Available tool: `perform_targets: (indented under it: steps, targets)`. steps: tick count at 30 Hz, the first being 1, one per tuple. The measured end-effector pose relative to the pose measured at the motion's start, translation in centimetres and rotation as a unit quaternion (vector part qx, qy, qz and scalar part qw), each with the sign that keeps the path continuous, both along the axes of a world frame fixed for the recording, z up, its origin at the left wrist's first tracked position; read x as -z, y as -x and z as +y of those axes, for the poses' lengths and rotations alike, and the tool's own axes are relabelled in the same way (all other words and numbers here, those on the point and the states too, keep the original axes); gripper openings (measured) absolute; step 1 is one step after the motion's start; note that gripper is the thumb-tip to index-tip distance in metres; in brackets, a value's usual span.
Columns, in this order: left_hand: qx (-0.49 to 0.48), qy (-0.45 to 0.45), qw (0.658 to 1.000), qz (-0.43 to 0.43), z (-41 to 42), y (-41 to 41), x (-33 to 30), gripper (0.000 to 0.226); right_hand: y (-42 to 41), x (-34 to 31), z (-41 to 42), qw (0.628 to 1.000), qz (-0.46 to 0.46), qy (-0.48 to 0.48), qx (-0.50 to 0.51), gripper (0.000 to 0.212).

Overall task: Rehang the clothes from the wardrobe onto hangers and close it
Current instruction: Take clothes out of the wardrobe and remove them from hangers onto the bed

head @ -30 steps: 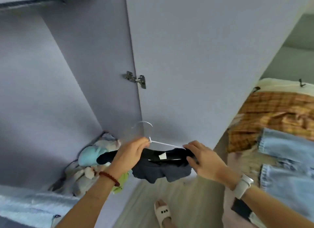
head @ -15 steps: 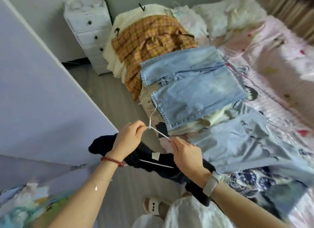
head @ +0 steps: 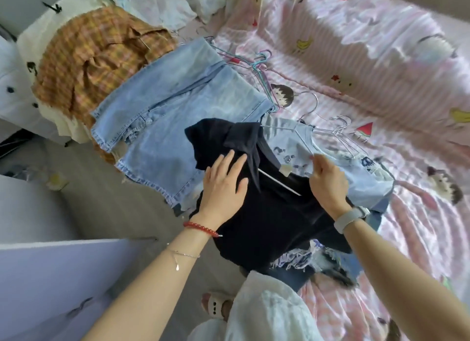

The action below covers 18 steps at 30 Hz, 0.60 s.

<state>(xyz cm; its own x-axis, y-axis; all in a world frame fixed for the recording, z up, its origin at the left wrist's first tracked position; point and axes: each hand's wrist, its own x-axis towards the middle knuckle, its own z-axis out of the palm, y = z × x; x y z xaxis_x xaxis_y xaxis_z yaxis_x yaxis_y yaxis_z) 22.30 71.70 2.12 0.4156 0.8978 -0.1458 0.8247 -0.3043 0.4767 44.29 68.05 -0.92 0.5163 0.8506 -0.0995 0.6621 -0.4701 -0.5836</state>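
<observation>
Wardrobe door (head: 50, 277) now down at seven o'clock. The dark garment (head: 267, 213), airborne half a second ago, lies on the bed (head: 356, 48) at centre. Left hand (head: 223, 185) lands flat on it, fingers spread. Right hand (head: 328, 180), two o'clock of it, pinches the white hanger (head: 279, 184).

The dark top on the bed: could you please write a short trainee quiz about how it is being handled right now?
1. True or false: the left hand lies flat, fingers straight, on the dark top.
2. What does the right hand pinch? A) the white hanger B) the jeans C) the plaid shirt
3. Fill in: spare wire hangers lie on the ____ bedsheet.

Key: 1 true; 2 A; 3 pink.
</observation>
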Motion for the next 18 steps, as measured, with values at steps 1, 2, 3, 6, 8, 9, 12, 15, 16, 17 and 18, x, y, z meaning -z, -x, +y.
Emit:
perform_targets:
  steps: [1,2,3,6,8,9,12,15,16,17,18]
  targets:
    - [0.014,0.026,0.999,0.014,0.4,-1.6,0.8,0.053,-2.1,0.3,0.8,1.0,-0.007,0.017,0.014,0.029]
    - [0.029,0.047,0.998,0.03,0.7,-3.2,1.6,0.054,-4.0,0.7,1.6,0.999,-0.018,0.032,0.026,0.03]
    - [0.04,0.065,0.996,0.045,0.7,-4.2,2.4,0.054,-5.3,1.0,2.1,0.998,-0.03,0.045,0.032,0.03]
    - [0.074,0.122,0.985,0.092,1.1,-8.4,5.6,0.055,-10.1,3.5,3.5,0.993,-0.056,0.083,0.062,0.027]
    - [0.095,0.156,0.974,0.132,1.1,-10.2,8.0,0.055,-12.2,5.9,4.1,0.992,-0.06,0.104,0.048,0.023]
    - [0.102,0.176,0.967,0.151,0.9,-10.7,9.1,0.055,-12.8,7.1,4.4,0.991,-0.058,0.117,0.031,0.023]
    - [0.137,0.225,0.934,0.241,0.3,-10.8,12.3,0.056,-13.1,10.8,4.3,0.978,-0.045,0.204,-0.021,0.04]
    - [0.188,0.228,0.9,0.32,0.8,-9.6,13.8,0.055,-11.8,12.9,3.6,0.964,-0.061,0.254,-0.053,0.048]
    - [0.191,0.227,0.901,0.317,1.2,-9.3,13.9,0.054,-11.2,13.1,3.6,0.963,-0.074,0.254,-0.051,0.049]
    - [0.188,0.221,0.909,0.298,1.6,-9.1,13.8,0.053,-10.7,13.0,3.7,0.964,-0.086,0.246,-0.05,0.049]
    - [0.181,0.207,0.922,0.272,2.0,-8.9,13.5,0.051,-10.0,12.7,3.9,0.966,-0.097,0.234,-0.055,0.049]
